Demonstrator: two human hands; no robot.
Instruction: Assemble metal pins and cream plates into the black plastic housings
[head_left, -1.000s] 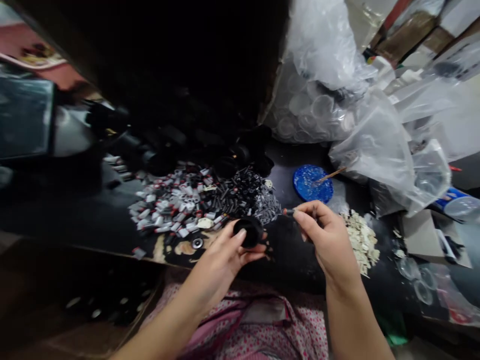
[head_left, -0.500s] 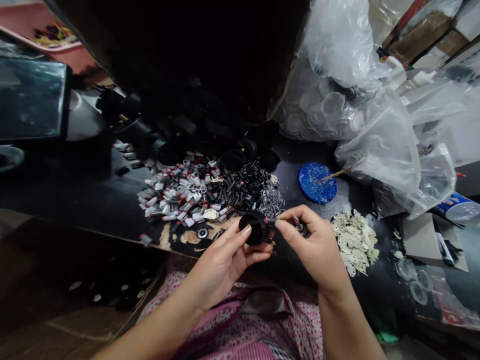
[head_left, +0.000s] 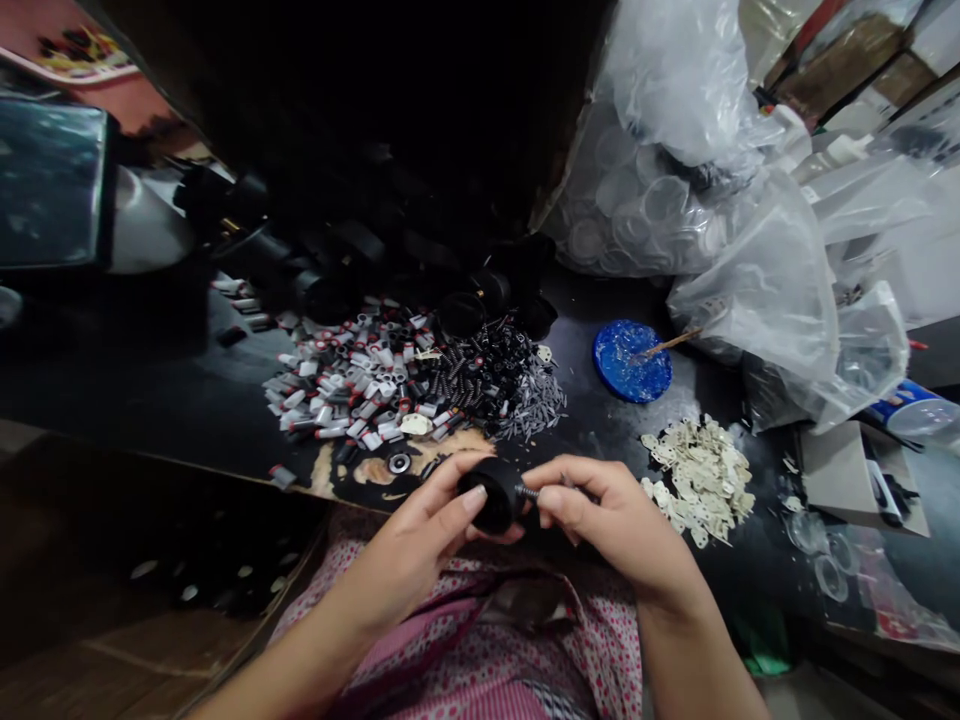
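My left hand [head_left: 442, 505] is closed around a black round plastic cup-shaped part [head_left: 491, 497], its open mouth tilted toward me and the thumb on its rim. At the cup's right side, a small dark coil spring [head_left: 529, 491] is pinched in my right hand [head_left: 592, 505]. One end of the spring meets the cup's side; whether it sits in a hole cannot be made out. Something dark lies partly hidden under the curled right fingers. Just beyond the hands spreads a pile of grey-white sleeves with red rings [head_left: 352, 380], beside dark springs [head_left: 469, 375] and small grey pins [head_left: 536, 395].
To the right lie a blue lid of grease [head_left: 632, 362] with a stick in it and a heap of cream flat plates [head_left: 701, 480]. Behind them stand clear plastic bags [head_left: 637, 210]. More black cups [head_left: 461, 315] sit at the back. A small open box [head_left: 847, 470] is far right.
Both hands and the cup have come lower and nearer to me. A red-ended dark piece showed at my right fingertips before; now a bare spring shows there.
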